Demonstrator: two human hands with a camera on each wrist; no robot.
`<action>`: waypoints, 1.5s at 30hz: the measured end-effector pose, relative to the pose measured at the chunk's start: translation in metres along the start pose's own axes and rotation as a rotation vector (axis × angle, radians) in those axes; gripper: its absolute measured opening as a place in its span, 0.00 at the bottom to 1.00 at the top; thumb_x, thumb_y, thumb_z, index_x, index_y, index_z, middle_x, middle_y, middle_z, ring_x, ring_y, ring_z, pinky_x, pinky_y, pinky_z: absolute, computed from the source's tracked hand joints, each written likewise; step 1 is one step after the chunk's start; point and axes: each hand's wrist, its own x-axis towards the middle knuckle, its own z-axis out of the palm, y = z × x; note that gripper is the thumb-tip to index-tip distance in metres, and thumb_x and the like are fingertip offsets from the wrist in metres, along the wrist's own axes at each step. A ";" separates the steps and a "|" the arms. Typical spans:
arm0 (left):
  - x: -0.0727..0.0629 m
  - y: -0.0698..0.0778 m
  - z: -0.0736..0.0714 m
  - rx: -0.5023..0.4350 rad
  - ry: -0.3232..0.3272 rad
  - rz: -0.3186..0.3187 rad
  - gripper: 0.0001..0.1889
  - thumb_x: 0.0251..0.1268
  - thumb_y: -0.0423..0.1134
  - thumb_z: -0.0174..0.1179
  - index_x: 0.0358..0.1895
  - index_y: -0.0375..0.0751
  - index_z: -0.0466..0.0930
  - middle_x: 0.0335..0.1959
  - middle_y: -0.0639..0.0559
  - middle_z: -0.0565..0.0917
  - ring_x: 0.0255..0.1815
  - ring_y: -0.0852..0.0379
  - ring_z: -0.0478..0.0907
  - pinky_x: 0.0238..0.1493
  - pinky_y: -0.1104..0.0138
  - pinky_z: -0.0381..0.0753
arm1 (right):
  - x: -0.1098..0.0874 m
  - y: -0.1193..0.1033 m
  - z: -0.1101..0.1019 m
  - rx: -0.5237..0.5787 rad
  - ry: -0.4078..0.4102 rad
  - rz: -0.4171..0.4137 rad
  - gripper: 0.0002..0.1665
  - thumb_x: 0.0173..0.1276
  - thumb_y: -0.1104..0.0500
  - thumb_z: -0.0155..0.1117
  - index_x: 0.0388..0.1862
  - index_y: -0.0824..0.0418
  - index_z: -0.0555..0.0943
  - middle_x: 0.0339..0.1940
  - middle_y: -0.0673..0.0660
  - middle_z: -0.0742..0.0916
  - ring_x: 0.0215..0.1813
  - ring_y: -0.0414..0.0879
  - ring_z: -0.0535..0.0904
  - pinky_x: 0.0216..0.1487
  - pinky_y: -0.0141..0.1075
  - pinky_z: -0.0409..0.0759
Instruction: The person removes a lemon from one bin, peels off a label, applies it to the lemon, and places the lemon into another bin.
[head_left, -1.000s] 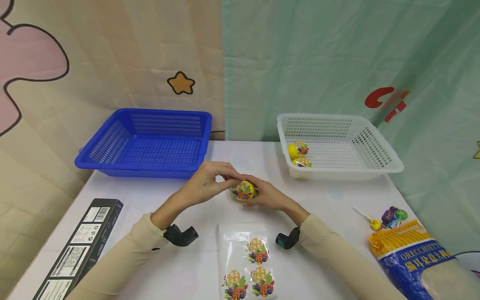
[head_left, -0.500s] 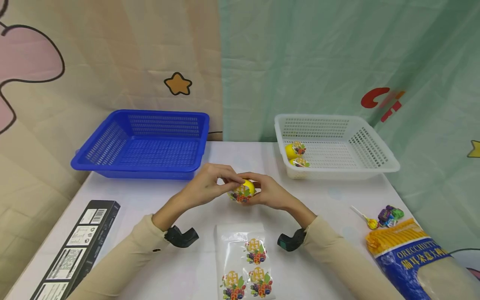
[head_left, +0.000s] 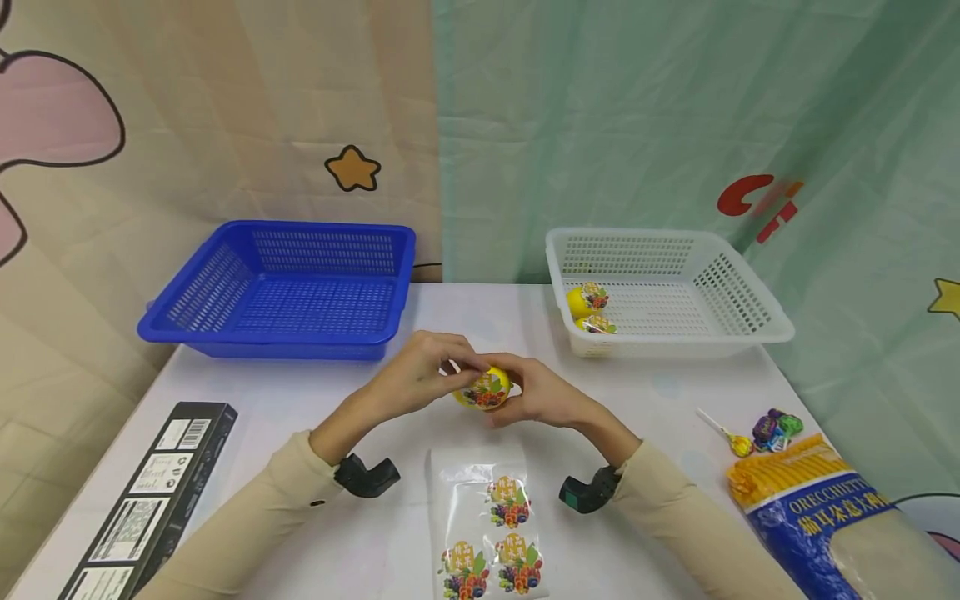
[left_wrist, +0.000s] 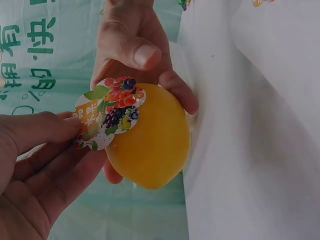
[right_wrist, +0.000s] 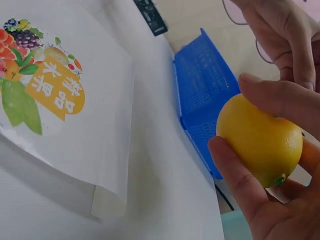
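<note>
My right hand (head_left: pixel 543 393) holds a yellow lemon (right_wrist: pixel 257 142) above the middle of the table, fingers and thumb around it; its green stem end shows in the right wrist view. A clear-edged fruit-print sticker (left_wrist: pixel 117 110) overlaps one side of the lemon in the left wrist view. My left hand (head_left: pixel 423 372) pinches the sticker's near edge between thumb and fingers. Below the hands lies a glossy sticker sheet (head_left: pixel 468 500) with several fruit stickers on it, one end curling up in the right wrist view.
A blue basket (head_left: pixel 300 348) stands back left. At back right, a white basket (head_left: pixel 675 346) contains stickered yellow fruit (head_left: pixel 581 302). A long black box (head_left: pixel 150 492) lies left. To the right are a lollipop (head_left: pixel 738 444), wrapped candies (head_left: pixel 776 429) and an orecchiette bag (head_left: pixel 832 517).
The lemon has tilted slightly within the right hand, whose thumb has shifted lower. The left hand stays at the sticker's edge. The whole head view has drifted slightly.
</note>
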 end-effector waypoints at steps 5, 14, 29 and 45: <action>0.000 -0.001 0.002 0.023 -0.012 -0.004 0.07 0.60 0.26 0.65 0.40 0.35 0.89 0.34 0.52 0.87 0.34 0.62 0.81 0.34 0.69 0.82 | -0.001 0.001 0.001 -0.017 -0.006 0.010 0.42 0.57 0.64 0.76 0.71 0.58 0.70 0.64 0.53 0.77 0.59 0.48 0.74 0.60 0.43 0.76; 0.000 -0.002 0.006 -0.014 -0.025 0.006 0.07 0.60 0.25 0.65 0.40 0.34 0.88 0.34 0.51 0.87 0.35 0.61 0.81 0.31 0.71 0.82 | -0.004 0.006 0.002 -0.073 0.012 -0.015 0.34 0.62 0.62 0.73 0.67 0.58 0.74 0.59 0.52 0.81 0.57 0.46 0.76 0.63 0.41 0.72; 0.001 -0.002 0.009 0.019 -0.069 -0.039 0.09 0.61 0.25 0.64 0.44 0.33 0.86 0.35 0.50 0.87 0.34 0.61 0.81 0.33 0.72 0.82 | -0.008 0.004 0.010 -0.069 0.015 -0.002 0.31 0.62 0.61 0.73 0.64 0.61 0.75 0.57 0.54 0.82 0.52 0.48 0.77 0.51 0.36 0.80; 0.000 -0.001 0.013 0.073 -0.050 -0.090 0.09 0.60 0.27 0.67 0.43 0.33 0.84 0.36 0.48 0.84 0.36 0.55 0.81 0.34 0.68 0.83 | -0.013 -0.022 0.020 -0.123 0.119 0.044 0.33 0.56 0.68 0.74 0.61 0.69 0.77 0.56 0.60 0.83 0.54 0.50 0.79 0.55 0.40 0.79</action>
